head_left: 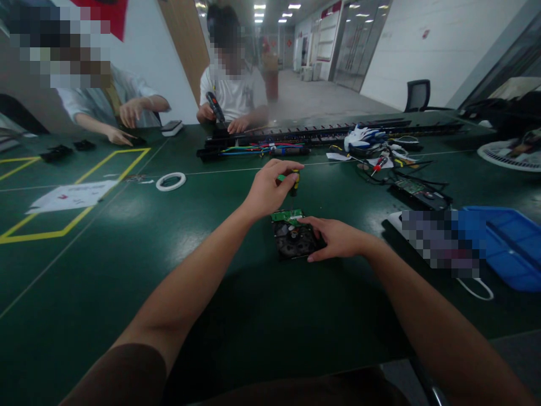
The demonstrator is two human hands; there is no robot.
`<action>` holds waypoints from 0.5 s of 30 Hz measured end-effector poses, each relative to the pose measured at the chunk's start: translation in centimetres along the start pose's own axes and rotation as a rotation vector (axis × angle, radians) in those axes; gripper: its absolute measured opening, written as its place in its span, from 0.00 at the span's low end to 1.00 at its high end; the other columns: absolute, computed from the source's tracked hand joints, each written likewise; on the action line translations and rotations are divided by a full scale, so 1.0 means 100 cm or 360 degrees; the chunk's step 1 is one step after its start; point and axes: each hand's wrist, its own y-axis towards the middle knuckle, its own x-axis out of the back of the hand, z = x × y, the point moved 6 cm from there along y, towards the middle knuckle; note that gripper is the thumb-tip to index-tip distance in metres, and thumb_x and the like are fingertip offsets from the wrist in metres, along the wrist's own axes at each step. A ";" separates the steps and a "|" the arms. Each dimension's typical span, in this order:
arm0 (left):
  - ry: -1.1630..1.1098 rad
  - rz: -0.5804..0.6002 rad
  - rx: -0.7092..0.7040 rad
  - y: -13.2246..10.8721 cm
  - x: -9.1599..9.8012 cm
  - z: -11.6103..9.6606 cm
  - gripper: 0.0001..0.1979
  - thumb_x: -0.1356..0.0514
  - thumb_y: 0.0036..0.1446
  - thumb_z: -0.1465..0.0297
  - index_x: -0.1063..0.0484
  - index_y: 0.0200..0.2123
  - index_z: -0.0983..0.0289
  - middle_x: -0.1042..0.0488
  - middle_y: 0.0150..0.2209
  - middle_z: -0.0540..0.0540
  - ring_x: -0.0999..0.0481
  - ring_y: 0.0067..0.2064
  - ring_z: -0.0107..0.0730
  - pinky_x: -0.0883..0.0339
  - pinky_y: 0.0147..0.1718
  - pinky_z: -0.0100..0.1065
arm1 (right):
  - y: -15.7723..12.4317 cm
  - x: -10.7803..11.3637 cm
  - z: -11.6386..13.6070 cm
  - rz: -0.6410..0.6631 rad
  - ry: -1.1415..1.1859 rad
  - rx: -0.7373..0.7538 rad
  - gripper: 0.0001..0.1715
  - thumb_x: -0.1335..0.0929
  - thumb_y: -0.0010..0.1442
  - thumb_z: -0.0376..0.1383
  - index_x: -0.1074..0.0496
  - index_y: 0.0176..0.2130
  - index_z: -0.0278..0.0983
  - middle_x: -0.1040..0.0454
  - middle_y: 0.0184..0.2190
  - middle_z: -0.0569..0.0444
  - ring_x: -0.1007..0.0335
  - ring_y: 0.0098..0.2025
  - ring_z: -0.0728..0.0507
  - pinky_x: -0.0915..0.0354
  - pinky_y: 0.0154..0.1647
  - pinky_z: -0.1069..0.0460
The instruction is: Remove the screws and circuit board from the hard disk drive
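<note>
A hard drive (pixel 291 239) lies on the green table, its green circuit board (pixel 284 215) along the far edge. My left hand (pixel 273 189) is closed around the handle of a small yellow-and-black screwdriver (pixel 295 183). The screwdriver stands nearly upright, its thin shaft pointing down to the circuit board; whether the tip sits in a screw is too small to tell. My right hand (pixel 333 239) grips the drive's right side, index finger over the circuit board and thumb at the near corner.
A second drive-like device (pixel 422 194), a blue tray (pixel 507 242), gloves (pixel 366 138) and a red screwdriver (pixel 380 163) lie to the right. A white tape roll (pixel 171 181) and a paper sheet (pixel 71 195) are on the left. Two people work across the table, one holding a power screwdriver (pixel 215 107).
</note>
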 end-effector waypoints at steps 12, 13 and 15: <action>-0.0147 -0.0033 0.0053 -0.001 -0.002 0.001 0.09 0.33 0.65 0.70 0.20 0.48 0.60 0.18 0.46 0.55 0.20 0.43 0.33 0.28 0.37 0.32 | -0.001 -0.001 -0.001 0.0012 0.0005 0.0006 0.65 0.21 0.50 0.58 0.42 0.74 0.37 0.22 0.47 0.45 0.24 0.44 0.34 0.33 0.50 0.41; -0.0150 -0.0036 0.0063 -0.001 -0.002 0.002 0.09 0.33 0.64 0.70 0.20 0.47 0.60 0.18 0.46 0.54 0.20 0.43 0.33 0.28 0.38 0.32 | -0.001 -0.001 -0.001 0.0013 0.0002 0.0003 0.65 0.21 0.50 0.58 0.42 0.74 0.37 0.22 0.47 0.45 0.24 0.44 0.34 0.33 0.49 0.41; -0.0146 -0.0037 0.0077 -0.001 -0.001 0.002 0.08 0.34 0.64 0.72 0.20 0.47 0.60 0.18 0.46 0.54 0.20 0.44 0.34 0.27 0.39 0.33 | -0.001 0.000 0.000 0.0014 -0.0006 -0.0003 0.65 0.21 0.50 0.58 0.42 0.74 0.37 0.22 0.46 0.45 0.25 0.44 0.34 0.33 0.48 0.41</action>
